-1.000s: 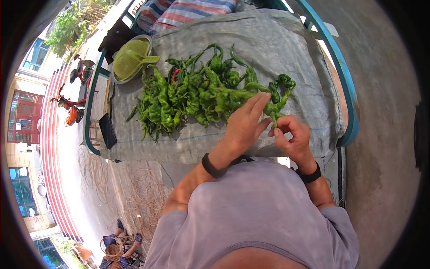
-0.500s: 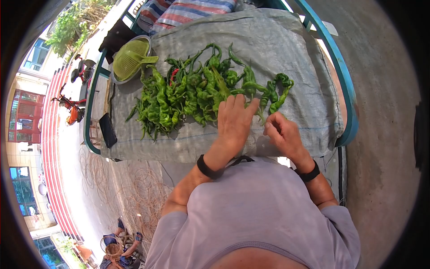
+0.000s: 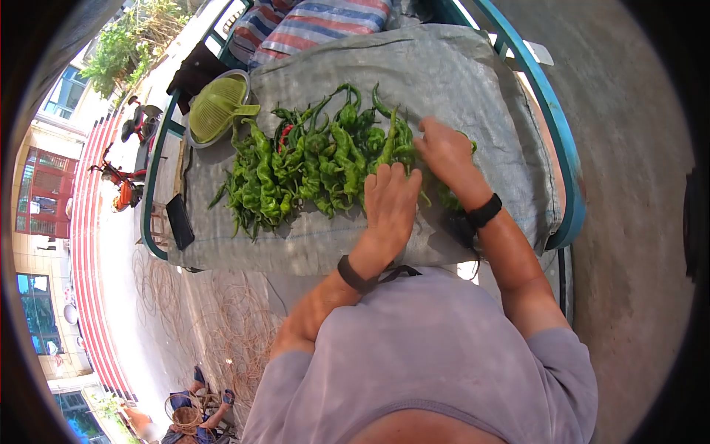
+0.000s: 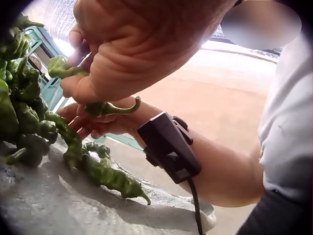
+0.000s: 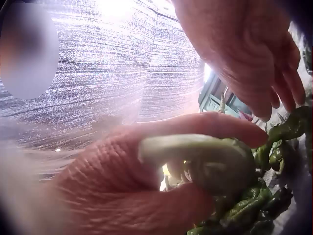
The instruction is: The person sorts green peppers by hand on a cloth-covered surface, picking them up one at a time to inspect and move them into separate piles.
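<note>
My left hand (image 3: 390, 203), over the pile's lower right, pinches a green pepper (image 3: 389, 146). In the left wrist view that hand (image 4: 132, 54) has the pepper (image 4: 59, 67) between thumb and fingers. My right hand (image 3: 451, 159), slightly blurred, is spread over the right end of the green peppers (image 3: 318, 159). In the right wrist view a pepper (image 5: 222, 166) lies between the right hand's (image 5: 122, 171) parted thumb and forefinger; whether they grip it is unclear. Part of the right-hand peppers is hidden under that hand.
A yellow-green strainer (image 3: 217, 109) sits in a metal bowl at the upper left, a dark phone (image 3: 180, 221) below it. Grey sheeting (image 3: 473, 74) covers the surface, edged by a teal rail (image 3: 556, 122). Striped bags (image 3: 322, 26) lie at the far side.
My right hand has moved up and away from my body, over the peppers at the right. My left hand moved left from beside it and then stayed near the pile's lower edge.
</note>
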